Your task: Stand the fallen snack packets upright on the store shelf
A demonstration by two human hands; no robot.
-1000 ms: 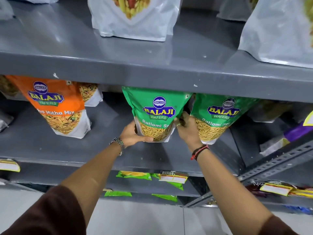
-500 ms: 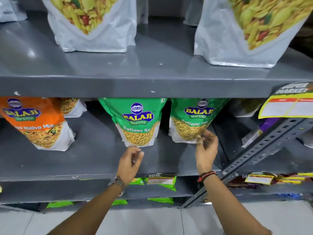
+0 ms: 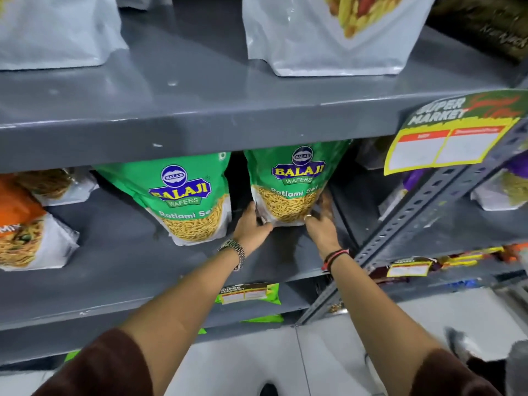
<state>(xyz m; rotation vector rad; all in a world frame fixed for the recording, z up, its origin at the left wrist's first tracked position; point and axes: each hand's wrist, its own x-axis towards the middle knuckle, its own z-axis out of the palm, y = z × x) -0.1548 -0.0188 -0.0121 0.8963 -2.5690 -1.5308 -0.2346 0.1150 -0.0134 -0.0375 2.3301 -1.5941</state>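
Both hands clamp the base of the right green packet [image 3: 288,190], centre of frame, on the middle shelf [image 3: 120,252]. Your left hand [image 3: 251,225] presses its lower left corner, fingers curled round the edge. Your right hand [image 3: 321,221] cups the lower right corner, fingertips partly tucked behind the bag; how far they wrap is hidden.

- Packet's long axis runs up and down; its top sits under the lip of the upper shelf [image 3: 200,130]. Looks close to upright, set slightly deeper than its neighbour.
- Left green packet [image 3: 185,201], just beside it, stands free, no hand on it.
- Orange packet [image 3: 25,232] at the left edge also stands, tilt hard to judge.
- Packet lies straight ahead of both palms, between them. Neither hand is clearly nearer; the hold is even.
- Likely step: squaring the base on the shelf. Next move probably calls for levelling the bottom, then easing off both sides together so the bag does not tip.
- Risk: letting one side go first may twist it toward the gap beside the left packet.
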